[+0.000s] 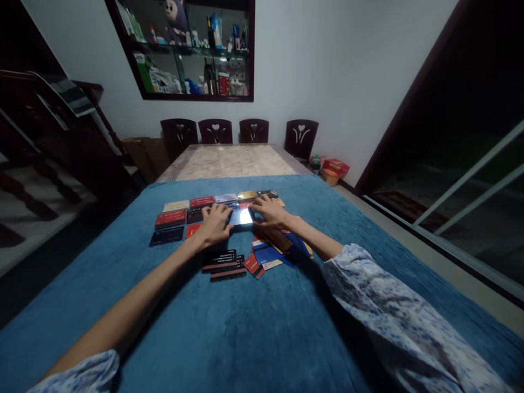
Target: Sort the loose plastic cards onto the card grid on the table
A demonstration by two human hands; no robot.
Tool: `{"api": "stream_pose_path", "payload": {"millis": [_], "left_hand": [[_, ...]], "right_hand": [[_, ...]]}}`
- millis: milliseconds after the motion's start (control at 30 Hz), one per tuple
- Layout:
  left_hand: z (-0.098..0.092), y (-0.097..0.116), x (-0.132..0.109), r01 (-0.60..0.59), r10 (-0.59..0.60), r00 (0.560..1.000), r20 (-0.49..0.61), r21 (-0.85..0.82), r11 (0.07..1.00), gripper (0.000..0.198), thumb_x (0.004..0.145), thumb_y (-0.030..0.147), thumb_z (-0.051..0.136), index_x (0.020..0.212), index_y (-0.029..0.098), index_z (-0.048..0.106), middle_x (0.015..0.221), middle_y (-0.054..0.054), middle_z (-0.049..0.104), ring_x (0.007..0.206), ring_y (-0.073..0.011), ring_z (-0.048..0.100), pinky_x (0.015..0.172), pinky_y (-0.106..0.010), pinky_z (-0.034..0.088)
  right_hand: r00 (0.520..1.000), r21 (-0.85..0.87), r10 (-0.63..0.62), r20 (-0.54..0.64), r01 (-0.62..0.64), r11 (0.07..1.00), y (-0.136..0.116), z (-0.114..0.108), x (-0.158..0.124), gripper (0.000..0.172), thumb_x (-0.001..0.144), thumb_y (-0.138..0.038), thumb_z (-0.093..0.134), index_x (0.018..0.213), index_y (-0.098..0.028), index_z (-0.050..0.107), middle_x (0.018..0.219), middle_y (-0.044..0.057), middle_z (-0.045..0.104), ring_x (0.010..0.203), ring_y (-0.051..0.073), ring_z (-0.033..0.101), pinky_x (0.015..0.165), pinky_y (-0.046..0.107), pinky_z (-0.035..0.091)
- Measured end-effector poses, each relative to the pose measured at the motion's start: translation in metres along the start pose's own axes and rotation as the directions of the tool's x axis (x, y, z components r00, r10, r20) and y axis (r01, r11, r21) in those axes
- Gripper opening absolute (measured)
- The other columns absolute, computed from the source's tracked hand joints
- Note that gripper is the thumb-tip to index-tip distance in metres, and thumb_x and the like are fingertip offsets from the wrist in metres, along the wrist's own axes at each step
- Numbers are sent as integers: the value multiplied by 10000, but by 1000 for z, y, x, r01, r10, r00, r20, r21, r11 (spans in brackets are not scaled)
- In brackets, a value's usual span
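You are facing one blue cloth (245, 327), which is covering the near part of one table (241, 158) and running out of view at the bottom. Right of the cloth, one doorway (462, 136) is standing so dark that you are making out little inside. Beyond the cloth's far edge, one wall cabinet (200, 98) is holding many small items, too crowded to count. Below it, also past the cloth, four chairs (224, 136) are lining up, the table hiding most of their lower parts. Your two patterned sleeves (393, 305) are crossing the cloth's near corners, both cut off. Over the cloth's middle, your left hand (215, 225) and right hand (270, 212) are facing each other, fingers curling, and covering some cards beneath. On the cloth's middle, just right of centre, one heap of mixed cards (268, 254) is overlapping too much for counting; left of it, at least three black cards (224, 266) are stacking unevenly. Farther up the cloth, five cards are forming a far row (202, 201), with more rows nearer, partly hidden. At the cloth's middle, one glaring card (244, 216) is lying between your fingertips, its print washed out; whether either hand is pinching or merely touching it, you cannot tell.
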State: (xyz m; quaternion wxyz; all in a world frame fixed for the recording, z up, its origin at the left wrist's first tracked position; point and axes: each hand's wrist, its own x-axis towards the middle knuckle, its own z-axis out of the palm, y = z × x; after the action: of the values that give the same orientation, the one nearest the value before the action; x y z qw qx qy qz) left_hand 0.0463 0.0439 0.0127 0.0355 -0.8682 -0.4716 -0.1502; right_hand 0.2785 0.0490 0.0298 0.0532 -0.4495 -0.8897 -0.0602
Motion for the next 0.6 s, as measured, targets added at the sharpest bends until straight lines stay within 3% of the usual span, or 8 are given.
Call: {"api": "stream_pose_path", "payload": {"millis": [600], "left_hand": [[-2, -44, 30, 171, -185, 975, 123, 113, 979, 428, 838, 287, 551, 1255, 209, 609, 1370, -159, 556, 1271, -377, 421, 1010, -632, 329]], "right_hand": [[994, -22, 34, 102, -31, 999, -4, -1, 69, 446, 902, -438, 617, 1275, -193, 618, 1314, 159, 567, 1192, 324, 443, 889, 413, 433]]}}
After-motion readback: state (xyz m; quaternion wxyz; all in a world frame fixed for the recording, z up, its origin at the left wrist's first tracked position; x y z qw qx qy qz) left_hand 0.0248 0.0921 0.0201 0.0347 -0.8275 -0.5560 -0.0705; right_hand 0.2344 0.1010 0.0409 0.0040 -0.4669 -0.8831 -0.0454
